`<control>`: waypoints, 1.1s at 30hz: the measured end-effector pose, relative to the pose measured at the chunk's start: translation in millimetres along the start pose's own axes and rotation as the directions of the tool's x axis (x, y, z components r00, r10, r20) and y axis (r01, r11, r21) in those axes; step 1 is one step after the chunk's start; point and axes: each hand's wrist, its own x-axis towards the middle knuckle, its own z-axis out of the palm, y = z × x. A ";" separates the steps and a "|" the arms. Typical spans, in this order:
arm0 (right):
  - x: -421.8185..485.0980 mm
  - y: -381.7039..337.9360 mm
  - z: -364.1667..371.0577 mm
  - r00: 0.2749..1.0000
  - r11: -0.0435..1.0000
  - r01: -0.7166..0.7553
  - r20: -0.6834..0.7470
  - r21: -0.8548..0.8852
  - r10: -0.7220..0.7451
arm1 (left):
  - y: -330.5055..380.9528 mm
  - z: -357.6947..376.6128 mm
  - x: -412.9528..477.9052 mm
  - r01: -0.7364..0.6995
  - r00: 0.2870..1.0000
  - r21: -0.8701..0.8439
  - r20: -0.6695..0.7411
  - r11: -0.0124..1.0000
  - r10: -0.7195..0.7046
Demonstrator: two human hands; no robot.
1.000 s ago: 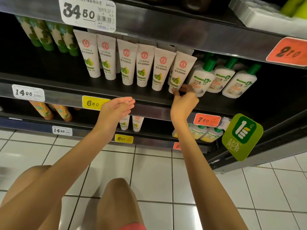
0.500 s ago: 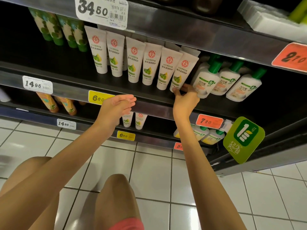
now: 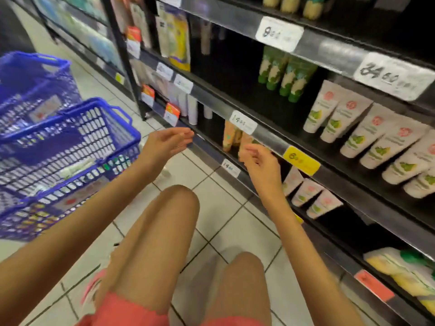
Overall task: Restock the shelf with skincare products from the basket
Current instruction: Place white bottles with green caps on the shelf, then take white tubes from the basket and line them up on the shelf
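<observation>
at the left of the frame we see a blue basket (image 3: 70, 147) stacked on a lower one, with a second blue basket (image 3: 30, 85) behind it at upper left. through the mesh we make out a pale item (image 3: 77, 167) and small colourful packs (image 3: 35, 217), too blurred to name. the left hand (image 3: 167, 144) hovers at centre, flat and empty. the right hand (image 3: 261, 163), loosely curled, holds nothing just before the shelf (image 3: 270, 140) edge. white skincare tubes (image 3: 376, 137) stand on the shelf at right, the outermost cut off.
</observation>
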 end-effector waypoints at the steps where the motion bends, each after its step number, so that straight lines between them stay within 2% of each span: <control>1: 4.5 -3.7 25.6 0.997 1.000 0.016 0.079 0.002 -0.016 | -0.8 -30.9 -5.7 -0.010 0.996 0.000 -0.094 1.000 0.010; 5: 14.6 -21.4 129.3 0.946 0.998 0.045 0.321 0.033 -0.053 | -13.2 -140.1 -44.9 0.005 0.895 -0.012 -0.447 1.000 -0.010; 9: 11.0 -30.5 218.4 0.872 0.994 0.081 0.478 0.072 -0.106 | -36.5 -213.4 -90.7 0.068 0.746 -0.016 -0.663 0.998 -0.061; 11: 10.0 -31.1 255.8 0.844 0.991 0.109 0.519 0.072 -0.131 | -45.9 -237.5 -106.6 0.100 0.679 0.013 -0.732 0.995 -0.059; 14: 9.9 -29.5 303.3 0.828 0.991 0.112 0.544 0.080 -0.137 | -56.3 -264.5 -117.4 0.142 0.615 0.016 -0.785 0.990 -0.076; 19: 23.5 -13.6 374.1 0.787 0.996 0.079 0.610 0.045 -0.090 | -81.1 -318.0 -92.9 0.207 0.546 0.031 -0.833 0.978 -0.089; 24: 61.6 15.5 442.1 0.775 0.999 0.017 0.632 -0.044 0.015 | -125.4 -371.0 -19.4 0.299 0.526 -0.052 -0.824 0.953 -0.210; 28: 87.8 37.5 496.8 0.729 0.979 -0.085 0.659 -0.183 0.186 | -164.6 -394.8 24.9 0.380 0.543 -0.002 -0.809 0.925 -0.225; 31: 110.4 53.7 542.3 0.619 0.902 -0.171 0.669 -0.398 0.412 | -190.7 -409.6 54.7 0.504 0.623 0.110 -0.733 0.857 -0.273; 33: 117.5 66.4 571.5 0.475 0.814 -0.230 0.668 -0.534 0.572 | -206.4 -425.5 80.8 0.559 0.664 0.211 -0.693 0.802 -0.281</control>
